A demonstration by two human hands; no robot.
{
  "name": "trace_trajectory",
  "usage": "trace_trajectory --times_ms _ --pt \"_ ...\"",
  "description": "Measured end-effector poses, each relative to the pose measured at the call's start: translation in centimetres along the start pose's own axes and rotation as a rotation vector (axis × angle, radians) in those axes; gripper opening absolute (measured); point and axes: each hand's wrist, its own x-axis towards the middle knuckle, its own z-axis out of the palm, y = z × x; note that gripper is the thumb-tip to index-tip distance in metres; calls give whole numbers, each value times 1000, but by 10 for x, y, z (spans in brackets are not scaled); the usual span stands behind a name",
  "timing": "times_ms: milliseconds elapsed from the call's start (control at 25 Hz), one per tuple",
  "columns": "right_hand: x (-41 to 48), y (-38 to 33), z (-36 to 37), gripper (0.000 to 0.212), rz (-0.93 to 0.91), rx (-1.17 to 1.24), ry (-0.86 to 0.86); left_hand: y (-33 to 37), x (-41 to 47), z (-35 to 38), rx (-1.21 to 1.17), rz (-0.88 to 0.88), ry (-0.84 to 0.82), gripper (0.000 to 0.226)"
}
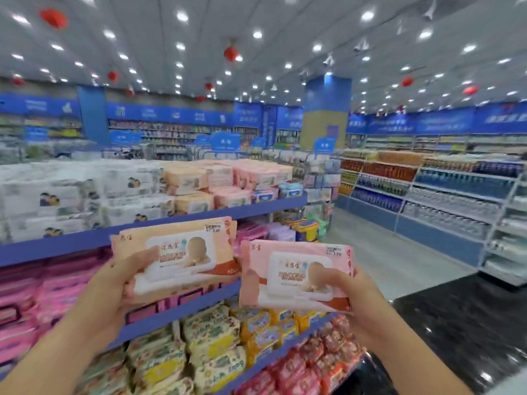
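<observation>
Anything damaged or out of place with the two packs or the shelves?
Nothing stands out. The orange pack in the left hand and the pink pack in the right hand look intact. The shelf stacks sit tidy. Blur hides fine damage.

This is a shop aisle. At twelve o'clock, the grey ceiling [256, 12] carries rows of round white spotlights and red lanterns [53, 18]. A blue-and-tan pillar [325, 109] stands at one o'clock. Blue-edged shelving [199, 215] fills nine o'clock, and bottle racks [427, 189] run along three o'clock. Pale grey floor [385, 252] lies between them, turning dark and glossy [456, 323] at four o'clock.
</observation>
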Motion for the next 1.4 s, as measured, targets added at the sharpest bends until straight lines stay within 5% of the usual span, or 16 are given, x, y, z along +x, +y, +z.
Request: trace_trajectory --times_ms 200,400,520,880,1080,1320,1400 --pt "78 -27 -83 52 -63 -11 8 -10 114 87 33 22 -22 48" --pt "208 -27 -128 61 -74 -119 15 -31 226 112 -16 79 27 44" --pt "299 -28 -135 65 -83 -129 -20 -36 284 106 39 69 119 64" --pt "545 -19 -78 61 -193 -177 -316 -34 339 38 223 169 493 71" --pt "654 -27 -24 41 -258 -205 -435 -37 342 25 270 259 637 104" --pt "746 -7 40 64 -202 -295 -507 -26 416 -2 405 230 648 57" --pt "762 8 54 76 -185 -329 -491 -20 447 -14 487 181 619 78"
